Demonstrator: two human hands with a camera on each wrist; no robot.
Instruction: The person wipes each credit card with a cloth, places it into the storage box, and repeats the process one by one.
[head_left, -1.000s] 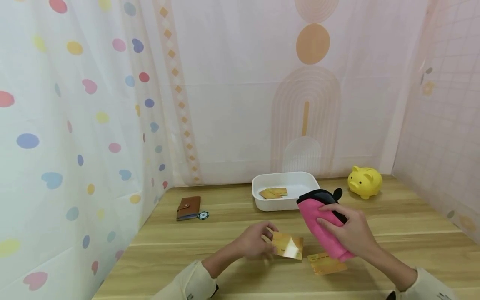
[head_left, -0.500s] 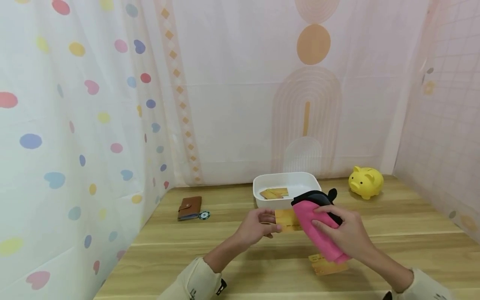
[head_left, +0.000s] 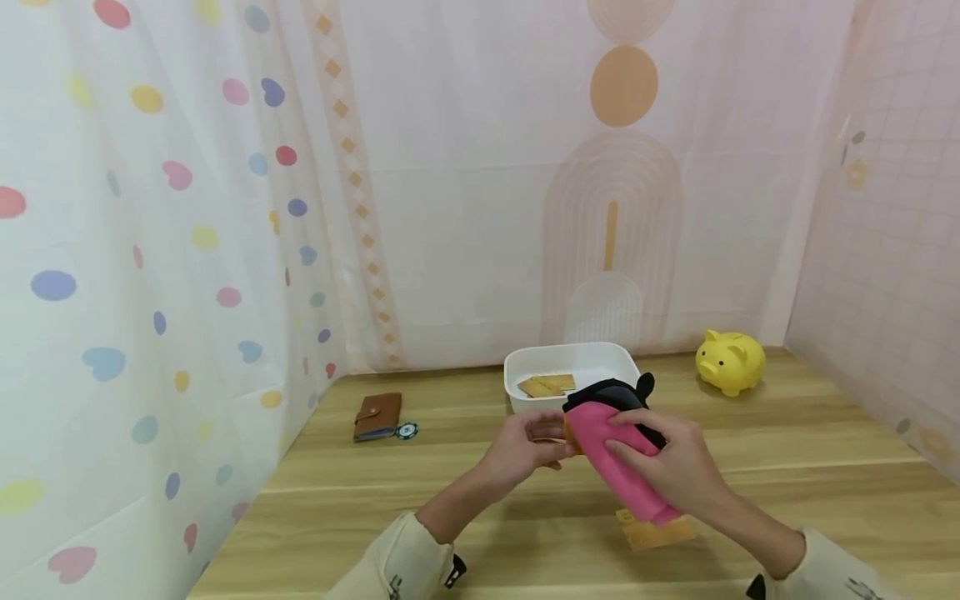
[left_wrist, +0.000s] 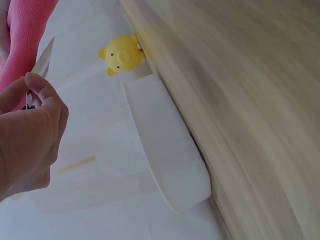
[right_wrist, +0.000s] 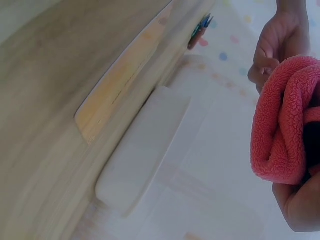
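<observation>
My left hand (head_left: 517, 454) pinches a gold card (head_left: 571, 435) by its edge, in front of the white tray. Most of that card is hidden behind a folded pink fleecy cloth with black trim (head_left: 615, 454), which my right hand (head_left: 675, 462) grips. In the left wrist view the card (left_wrist: 44, 59) is seen nearly edge-on against the pink fabric; whether they touch I cannot tell. The cloth's rolled end (right_wrist: 280, 125) fills the right side of the right wrist view. Below the cloth, another gold card (head_left: 656, 533) lies on the wooden table.
Several gold cards (head_left: 547, 385) lie inside the white tray (head_left: 528, 404) at the back. A yellow piggy bank (head_left: 730, 363) stands to its right. On the left are a brown wallet (head_left: 378, 415) and a poker chip (head_left: 407, 431). Curtains (head_left: 465, 208) enclose the table.
My left hand has lifted the card from near the table up to the cloth, and it has gone mostly behind it. My right hand with the cloth has shifted left.
</observation>
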